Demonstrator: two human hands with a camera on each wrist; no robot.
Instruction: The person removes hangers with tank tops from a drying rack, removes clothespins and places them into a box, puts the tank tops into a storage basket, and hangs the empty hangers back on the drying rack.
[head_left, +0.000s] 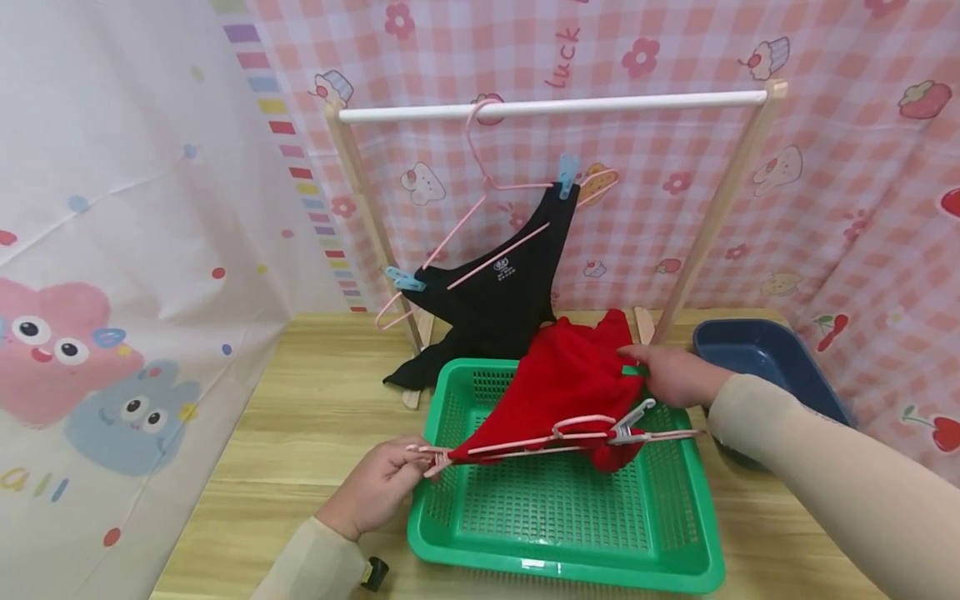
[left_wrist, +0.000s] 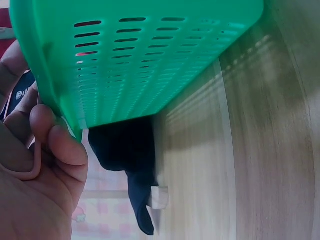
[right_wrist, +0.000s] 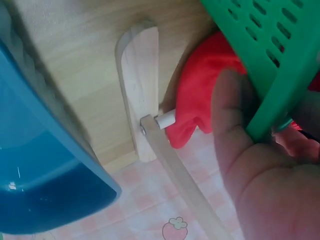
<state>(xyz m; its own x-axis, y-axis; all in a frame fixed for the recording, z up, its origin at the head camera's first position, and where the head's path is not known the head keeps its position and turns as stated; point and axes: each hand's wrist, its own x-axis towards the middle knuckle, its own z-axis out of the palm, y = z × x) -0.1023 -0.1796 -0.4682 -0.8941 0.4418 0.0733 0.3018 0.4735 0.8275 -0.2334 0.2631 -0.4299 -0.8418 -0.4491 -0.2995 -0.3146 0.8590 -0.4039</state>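
A red garment (head_left: 570, 367) hangs over the green basket (head_left: 562, 575), draped across its far rim. It is fastened to a pink hanger (head_left: 517, 446) by a pink clothespin (head_left: 441, 460) at left and a grey clothespin (head_left: 630, 423) at right. My left hand (head_left: 382, 483) pinches the hanger's left end beside the pink clothespin; in the left wrist view, the hanger's loop runs between the fingers. At the basket's far right corner, my right hand (head_left: 682, 375) grips the rim, thumb outside in the right wrist view.
Behind the basket, a black garment (head_left: 502, 283) hangs by blue clothespins (head_left: 568, 175) from another pink hanger on the rack's white rod (head_left: 555, 108). A dark blue basin (head_left: 765, 354) stands at right on the wooden table (head_left: 262, 458). A small black object (head_left: 375, 573) lies near the left sleeve.
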